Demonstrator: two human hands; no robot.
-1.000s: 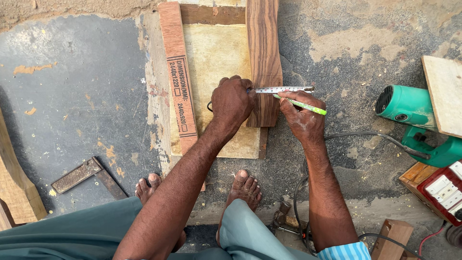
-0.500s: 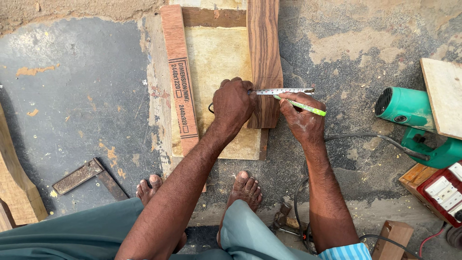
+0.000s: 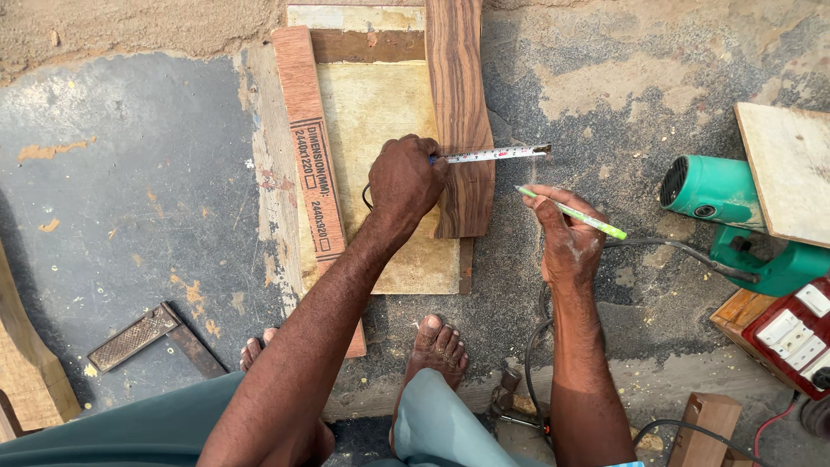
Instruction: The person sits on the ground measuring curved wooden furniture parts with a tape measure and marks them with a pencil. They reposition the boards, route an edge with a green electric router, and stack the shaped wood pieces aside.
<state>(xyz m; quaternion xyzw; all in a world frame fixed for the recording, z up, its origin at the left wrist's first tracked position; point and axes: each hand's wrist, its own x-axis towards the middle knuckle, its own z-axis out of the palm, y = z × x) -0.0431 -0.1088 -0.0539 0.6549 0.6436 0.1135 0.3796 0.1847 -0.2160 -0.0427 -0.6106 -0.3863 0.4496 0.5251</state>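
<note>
Left hand (image 3: 406, 180) grips tape (image 3: 497, 155) across plank (image 3: 458, 112); right hand (image 3: 566, 238) pinches pen (image 3: 572, 213), off the wood. Unhooked tape end could slip, skewing the measure

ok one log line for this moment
left hand: holds tape across plank | right hand: holds pencil, off plank | green tool at right | square on floor

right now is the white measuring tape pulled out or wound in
Pulled out: the white measuring tape stretches from the left hand across the dark wooden plank, past its right edge.
</note>
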